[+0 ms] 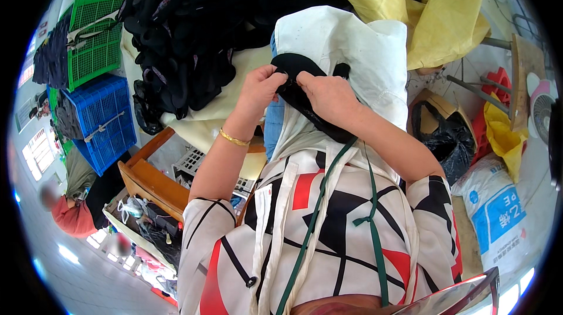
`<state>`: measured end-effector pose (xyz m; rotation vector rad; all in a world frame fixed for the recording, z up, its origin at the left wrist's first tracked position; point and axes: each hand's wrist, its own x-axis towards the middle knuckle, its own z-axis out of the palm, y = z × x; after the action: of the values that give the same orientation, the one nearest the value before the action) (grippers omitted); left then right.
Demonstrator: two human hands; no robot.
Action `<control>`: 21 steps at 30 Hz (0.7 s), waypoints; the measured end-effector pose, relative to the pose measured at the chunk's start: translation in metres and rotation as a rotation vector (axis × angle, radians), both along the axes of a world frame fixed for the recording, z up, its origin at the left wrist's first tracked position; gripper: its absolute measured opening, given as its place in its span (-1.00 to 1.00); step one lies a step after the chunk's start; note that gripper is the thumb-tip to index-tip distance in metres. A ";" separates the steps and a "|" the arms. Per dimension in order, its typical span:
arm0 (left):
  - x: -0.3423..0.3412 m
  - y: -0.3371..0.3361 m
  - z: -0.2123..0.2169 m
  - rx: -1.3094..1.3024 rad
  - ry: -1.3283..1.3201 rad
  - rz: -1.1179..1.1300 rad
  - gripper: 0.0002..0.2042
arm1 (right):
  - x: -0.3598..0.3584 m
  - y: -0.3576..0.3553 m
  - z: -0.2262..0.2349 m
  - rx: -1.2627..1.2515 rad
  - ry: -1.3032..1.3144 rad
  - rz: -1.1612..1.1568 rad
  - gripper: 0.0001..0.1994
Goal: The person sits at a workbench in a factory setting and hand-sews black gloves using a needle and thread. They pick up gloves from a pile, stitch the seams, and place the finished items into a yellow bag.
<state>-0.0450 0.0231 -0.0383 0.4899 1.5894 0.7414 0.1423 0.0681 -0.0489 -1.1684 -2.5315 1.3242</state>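
Pinch grip, both hands: your left hand and right hand work close together, thumbs and fingers pressed on the black fabric piece, which lies over the near part of the white cloth on your lap.

Surroundings, relative to white cloth:
- Left, just beside: heap of black pieces, crowding that side.
- Farther left: green crate and blue crate, dark fabric hanging at both.
- Left and nearer you: brown wooden furniture.
- Far side, toward the right: crumpled yellow sheet.
- Right: black plastic bag; beyond it, a fan.
- Right and nearer you: white-and-blue sack.

Your right hand hides part of the piece. Piece: matte, long, rounded at its far end, aslant; its lower end reaches under your right forearm.
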 end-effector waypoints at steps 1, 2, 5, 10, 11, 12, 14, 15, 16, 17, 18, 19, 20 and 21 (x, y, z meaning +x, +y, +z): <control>0.000 0.001 0.001 -0.002 -0.001 -0.005 -0.87 | 0.000 0.001 -0.001 -0.003 0.007 0.002 -0.90; -0.001 0.001 0.001 -0.004 -0.004 -0.008 -0.87 | 0.000 0.001 -0.001 -0.005 0.014 0.004 -0.90; -0.002 0.001 -0.002 -0.015 -0.016 -0.016 -0.86 | -0.003 -0.006 -0.007 0.001 0.054 -0.034 -0.89; -0.007 0.002 -0.005 -0.052 -0.059 -0.045 -0.87 | -0.006 -0.014 -0.015 0.022 0.121 -0.097 -0.90; -0.006 0.002 -0.005 -0.057 -0.066 -0.035 -0.87 | -0.007 -0.016 -0.016 0.033 0.137 -0.107 -0.91; -0.005 0.002 -0.004 -0.065 -0.066 -0.024 -0.87 | -0.007 -0.016 -0.015 0.019 0.120 -0.110 -0.91; -0.004 0.002 -0.002 -0.081 -0.067 -0.005 -0.87 | -0.009 -0.016 -0.011 -0.008 0.084 -0.118 -0.92; -0.005 0.001 -0.002 -0.075 -0.091 0.002 -0.88 | -0.010 -0.017 -0.012 0.001 0.092 -0.134 -0.91; -0.006 0.000 -0.002 -0.069 -0.114 0.009 -0.88 | -0.011 -0.019 -0.014 0.009 0.100 -0.150 -0.91; -0.007 -0.001 -0.002 -0.063 -0.138 0.013 -0.88 | -0.011 -0.020 -0.015 0.019 0.107 -0.168 -0.90; -0.007 -0.002 -0.003 -0.060 -0.160 0.019 -0.89 | -0.012 -0.020 -0.014 -0.003 0.107 -0.195 -0.90; -0.008 -0.003 -0.005 -0.057 -0.180 0.025 -0.90 | -0.013 -0.021 -0.012 -0.025 0.108 -0.223 -0.89; -0.009 -0.002 -0.005 -0.052 -0.200 0.028 -0.90 | -0.015 -0.021 -0.010 -0.045 0.109 -0.252 -0.89; -0.008 -0.002 -0.004 -0.046 -0.216 0.029 -0.90 | -0.018 -0.021 -0.012 -0.038 0.217 -0.293 -0.88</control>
<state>-0.0535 0.0208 -0.0421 0.3421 1.4110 0.7518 0.1243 0.0475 -0.0614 -1.2659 -2.1011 1.3455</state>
